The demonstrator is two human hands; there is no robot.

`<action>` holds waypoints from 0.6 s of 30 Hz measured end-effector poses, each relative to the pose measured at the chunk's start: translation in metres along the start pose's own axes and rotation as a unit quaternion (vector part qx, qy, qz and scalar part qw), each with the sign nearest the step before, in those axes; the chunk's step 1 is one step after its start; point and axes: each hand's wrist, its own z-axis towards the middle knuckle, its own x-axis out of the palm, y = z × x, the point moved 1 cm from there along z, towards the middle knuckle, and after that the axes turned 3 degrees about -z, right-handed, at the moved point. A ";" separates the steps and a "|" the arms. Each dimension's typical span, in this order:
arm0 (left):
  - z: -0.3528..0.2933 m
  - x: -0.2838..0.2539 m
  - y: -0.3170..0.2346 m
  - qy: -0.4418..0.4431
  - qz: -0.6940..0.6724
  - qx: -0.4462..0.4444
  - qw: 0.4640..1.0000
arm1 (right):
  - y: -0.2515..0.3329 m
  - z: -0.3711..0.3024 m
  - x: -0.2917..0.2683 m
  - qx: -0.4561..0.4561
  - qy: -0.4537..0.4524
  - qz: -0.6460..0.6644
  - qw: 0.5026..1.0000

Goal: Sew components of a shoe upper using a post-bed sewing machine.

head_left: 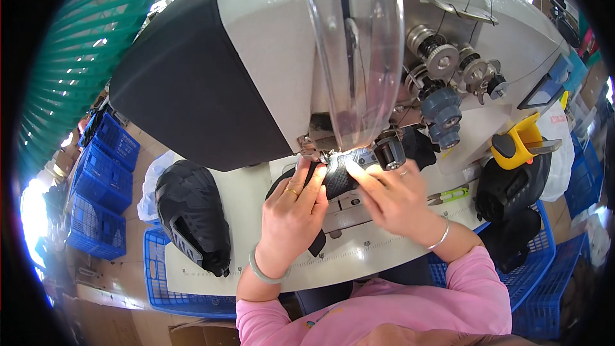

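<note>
Both my hands are at the needle area of a sewing machine (269, 32), on a black shoe upper (339, 179) with a textured surface. My left hand (291, 211) lies on its left part, index and middle fingers stretched toward the presser foot (314, 150), thumb bent in. My right hand (397, 198) holds the right part, index fingertip pressed down close to the foot, the other fingers curled. Part of the upper is hidden under my hands and the machine head. The needle tip cannot be made out.
A finished-looking black upper (192, 211) lies left on the white table (256, 269). Green-handled thread snips (448, 196) lie right of my right hand. More black uppers (512, 186) and a yellow tape-dispenser-like holder (522, 141) are farther right. Blue crates (157, 269) stand below the table.
</note>
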 end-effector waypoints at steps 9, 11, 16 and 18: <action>0.018 -0.008 0.001 0.002 -0.140 -0.117 0.983 | -0.010 -0.009 0.025 -0.018 -0.006 0.024 1.000; 0.014 -0.009 0.000 0.010 -0.121 -0.096 0.988 | -0.010 -0.009 0.023 -0.019 -0.001 0.023 1.000; 0.009 -0.011 0.000 0.041 -0.079 -0.054 0.995 | -0.008 -0.008 0.023 -0.018 0.005 0.024 1.000; 0.008 -0.011 0.000 0.039 -0.071 -0.037 0.996 | -0.006 -0.006 0.021 -0.013 0.015 0.022 1.000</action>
